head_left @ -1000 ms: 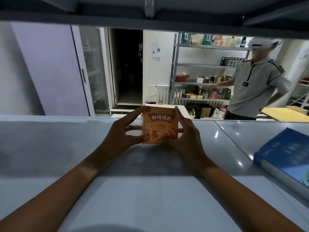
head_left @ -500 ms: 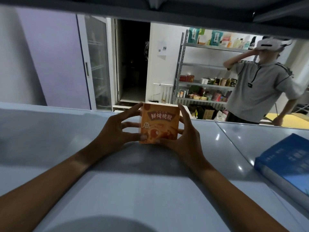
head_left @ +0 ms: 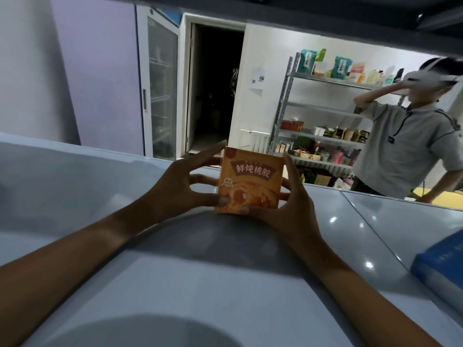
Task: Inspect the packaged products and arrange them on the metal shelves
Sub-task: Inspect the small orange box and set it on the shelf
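An orange box [head_left: 250,181] with red Chinese lettering stands upright on the grey metal shelf [head_left: 175,284], its printed face toward me. My left hand [head_left: 180,186] holds its left side, thumb on the lower front corner and fingers behind. On the other side my right hand [head_left: 290,206] grips it, thumb at the bottom front and fingers up along the right edge. Both forearms reach in over the shelf.
A blue box [head_left: 441,266] lies on the shelf at the right edge. The shelf above [head_left: 325,11] runs overhead. Beyond, a person in a grey shirt [head_left: 406,151] stands by a stocked metal rack [head_left: 323,106]; a glass-door fridge [head_left: 160,83] and dark doorway sit at left.
The box and both hands have stayed about where they were on the shelf. My view has shifted left and tilted. The person behind raised an arm to their headset.
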